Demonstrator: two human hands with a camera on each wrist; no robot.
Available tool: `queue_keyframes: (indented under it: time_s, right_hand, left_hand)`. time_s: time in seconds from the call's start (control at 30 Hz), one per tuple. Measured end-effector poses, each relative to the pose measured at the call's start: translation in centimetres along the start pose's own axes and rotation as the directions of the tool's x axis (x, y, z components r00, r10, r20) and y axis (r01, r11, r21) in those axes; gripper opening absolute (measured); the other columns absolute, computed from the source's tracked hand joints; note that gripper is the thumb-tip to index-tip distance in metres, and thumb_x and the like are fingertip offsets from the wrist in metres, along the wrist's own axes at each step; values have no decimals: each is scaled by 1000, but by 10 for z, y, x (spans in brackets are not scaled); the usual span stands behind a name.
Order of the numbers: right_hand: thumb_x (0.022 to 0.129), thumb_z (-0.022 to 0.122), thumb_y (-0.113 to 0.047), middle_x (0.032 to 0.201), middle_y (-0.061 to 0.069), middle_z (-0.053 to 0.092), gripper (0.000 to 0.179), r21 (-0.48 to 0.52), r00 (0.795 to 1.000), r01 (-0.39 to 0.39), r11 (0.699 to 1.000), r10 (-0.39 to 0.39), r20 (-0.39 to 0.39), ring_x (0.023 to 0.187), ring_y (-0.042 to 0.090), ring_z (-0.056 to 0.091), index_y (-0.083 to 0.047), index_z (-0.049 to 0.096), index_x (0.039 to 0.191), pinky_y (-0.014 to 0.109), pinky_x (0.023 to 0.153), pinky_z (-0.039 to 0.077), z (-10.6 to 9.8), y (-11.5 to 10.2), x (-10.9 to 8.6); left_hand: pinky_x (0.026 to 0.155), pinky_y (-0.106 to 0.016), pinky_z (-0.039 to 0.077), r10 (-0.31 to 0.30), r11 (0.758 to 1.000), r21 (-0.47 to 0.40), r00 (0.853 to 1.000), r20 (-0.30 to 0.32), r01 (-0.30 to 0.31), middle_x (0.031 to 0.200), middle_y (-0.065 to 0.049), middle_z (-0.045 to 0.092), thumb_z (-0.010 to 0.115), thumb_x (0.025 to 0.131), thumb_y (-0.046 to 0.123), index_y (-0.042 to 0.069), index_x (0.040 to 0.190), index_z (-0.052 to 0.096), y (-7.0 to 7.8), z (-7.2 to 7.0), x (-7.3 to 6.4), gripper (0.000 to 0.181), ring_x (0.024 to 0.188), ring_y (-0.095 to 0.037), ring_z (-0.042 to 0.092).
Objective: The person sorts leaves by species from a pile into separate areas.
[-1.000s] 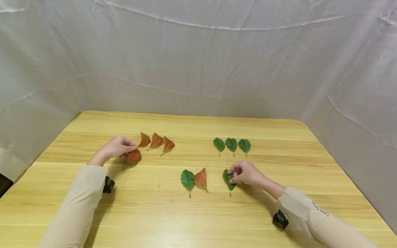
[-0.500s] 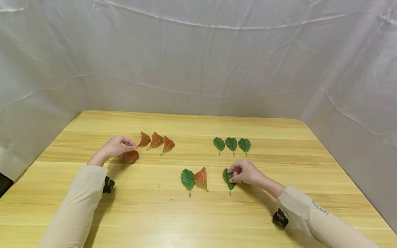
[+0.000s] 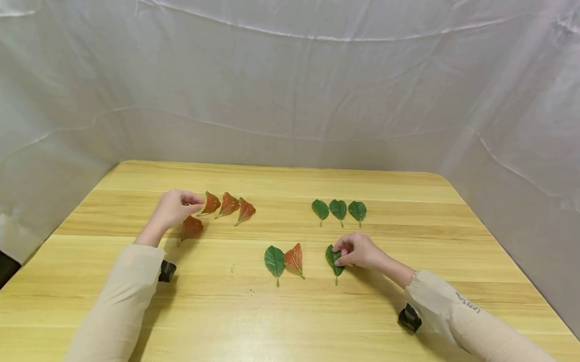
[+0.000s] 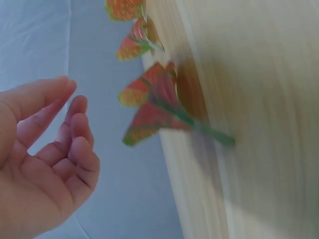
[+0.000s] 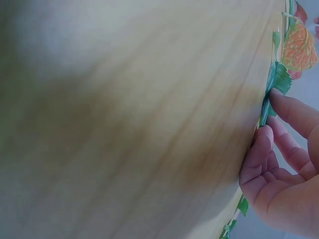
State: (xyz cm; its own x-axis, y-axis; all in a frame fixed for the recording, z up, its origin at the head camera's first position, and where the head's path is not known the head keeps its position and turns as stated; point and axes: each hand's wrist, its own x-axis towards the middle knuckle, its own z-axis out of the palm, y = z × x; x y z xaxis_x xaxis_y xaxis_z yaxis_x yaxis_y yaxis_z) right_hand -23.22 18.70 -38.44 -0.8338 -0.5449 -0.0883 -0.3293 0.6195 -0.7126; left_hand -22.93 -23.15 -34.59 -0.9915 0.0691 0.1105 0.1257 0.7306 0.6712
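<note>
My left hand (image 3: 176, 206) is at the left end of a row of red leaves (image 3: 229, 205), fingertips right by the leftmost red leaf (image 3: 211, 203). Below the fingers lies another red leaf (image 3: 193, 227). In the left wrist view the fingers are loosely curled, with no leaf between them; a red leaf with a green stem (image 4: 164, 107) is apart from the hand. My right hand (image 3: 359, 251) pinches a green leaf (image 3: 331, 255) at its right edge, partly covering it. The right wrist view shows thumb and finger at this leaf (image 5: 280, 79).
Mid-table, a green leaf (image 3: 274, 261) and a red leaf (image 3: 294, 258) lie side by side. Farther back on the right is a row of green leaves (image 3: 338, 209). Pale cloth (image 3: 293, 96) hangs around the wooden table (image 3: 265, 329).
The left hand has risen slightly and shifted toward the red row. The red leaf under it slid a little left, then came into fuller view. The right hand has stayed on its green leaf.
</note>
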Motion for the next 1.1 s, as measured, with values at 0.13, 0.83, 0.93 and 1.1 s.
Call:
queue_keyframes:
  time_s: [0.13,0.83,0.93,1.1]
  right_hand:
    - [71,72,0,61,0,53,19,3,1000,0,1000,0,0,51,10,44,5,63,87,22,46,38,1,0,0]
    - [71,71,0,60,0,53,19,0,1000,-1,1000,1,-2,50,10,45,5,63,87,22,46,38,1,3,-2]
    - [71,71,0,61,0,53,19,1,1000,-4,1000,4,-4,51,10,44,5,63,87,22,46,38,1,2,-2]
    - [71,71,0,62,1,53,19,16,1000,-13,1000,13,-1,52,10,44,5,63,88,21,46,37,1,1,-3]
  left_hand:
    - [66,-35,45,41,999,-17,999,-22,-41,91,-17,64,59,86,12,-5,99,65,7,8,2,22,77,-26,57]
    - [61,-29,43,449,890,-186,870,205,-415,84,-2,64,67,79,8,1,87,71,57,70,15,11,68,-13,51]
    - [60,-27,43,502,864,-203,819,279,-461,84,-1,64,67,79,7,0,89,71,65,80,16,12,68,-12,50]
    - [59,-26,43,561,828,-259,757,335,-498,86,-3,63,68,77,5,0,89,70,77,93,19,13,71,-13,51]
